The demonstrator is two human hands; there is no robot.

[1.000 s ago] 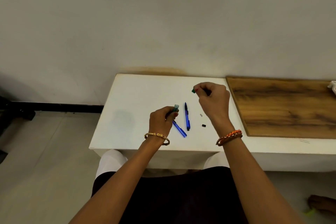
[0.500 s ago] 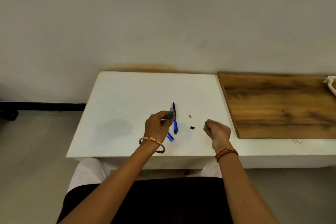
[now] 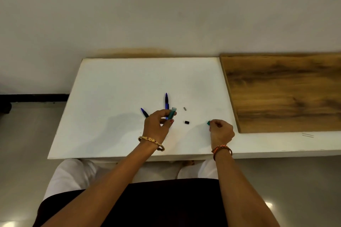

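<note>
1. Since a second ago the right hand point(image 3: 221, 131) has dropped from above the pens to low over the front of the table point(image 3: 114, 88), near the board point(image 3: 286, 94). Contact with the table: cannot tell.
2. Right thumb and fingertips pinch a small green cap point(image 3: 208, 123); the cap sticks out at the hand's left side.
3. The left hand point(image 3: 158, 125) keeps its grip: fingers curled round a teal tube point(image 3: 172, 113), held tilted, upper end pointing away and right.
4. Hands well apart. Between them, on the table: a black bit point(image 3: 187, 122) and, farther back, a grey bit point(image 3: 184, 108).
5. First pen point(image 3: 166, 100), blue, lies just behind the tube, tip pointing away.
6. Second pen point(image 3: 144, 112): one end shows at the left hand's left side, the rest hidden under the hand. Half a second ago it showed below the hand.
7. Bangle point(image 3: 151, 142) on the left wrist, thread band point(image 3: 221, 149) on the right.
</note>
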